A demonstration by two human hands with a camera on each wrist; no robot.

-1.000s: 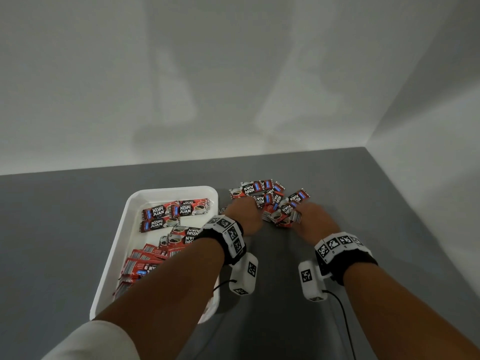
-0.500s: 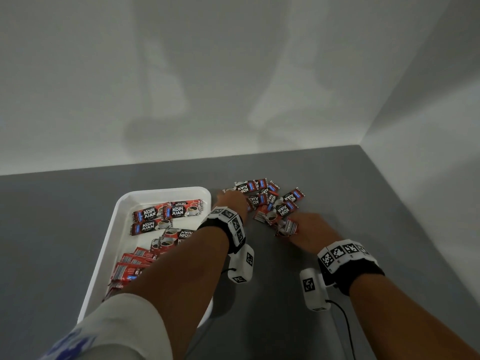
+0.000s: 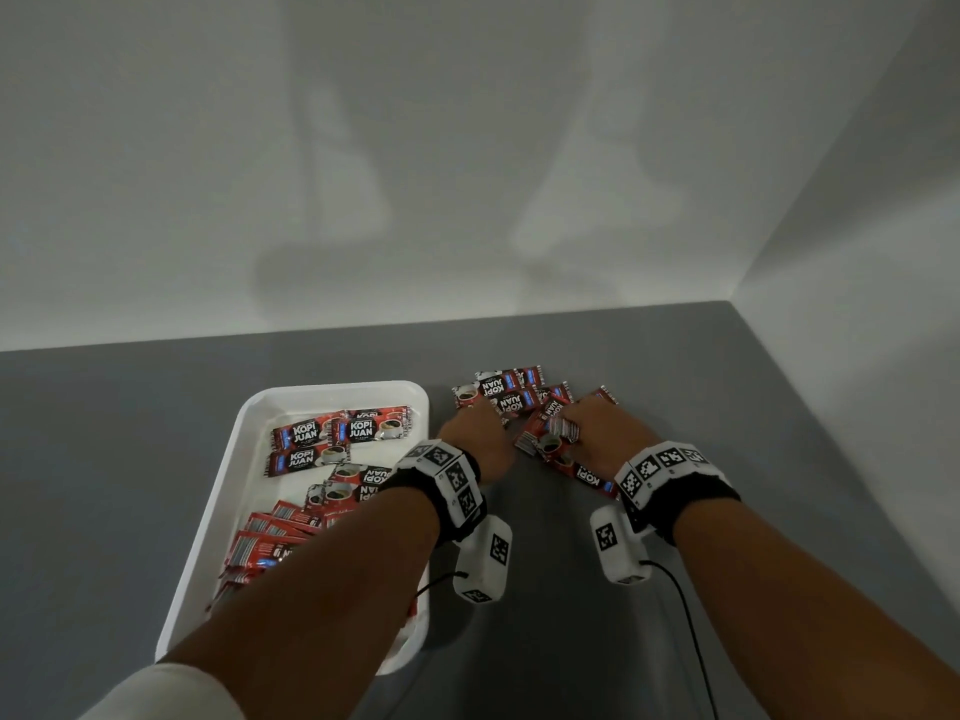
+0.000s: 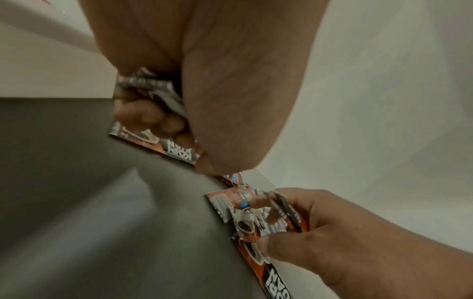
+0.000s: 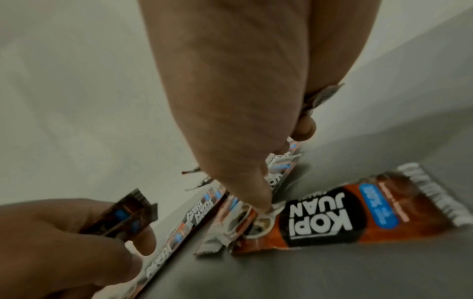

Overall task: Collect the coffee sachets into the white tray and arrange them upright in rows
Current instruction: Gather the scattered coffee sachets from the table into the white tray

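- Sachets (image 3: 511,402) piled on grey worktop (image 3: 675,387), centre frame, right of white tray (image 3: 234,459).
- Left hand (image 3: 480,433) grip pinches sachets.
- Right hand (image 3: 605,433) grip pinches sachets too.
- More sachets lie in tray.

You look down at a grey tabletop (image 3: 649,345) set into a corner where two plain white walls (image 3: 363,148) meet on your right. Soft, dim light throws blurred shadows across the far wall.

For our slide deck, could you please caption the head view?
Both hands, left hand and right hand, gather coffee sachets from the grey table beside the part-filled white tray.
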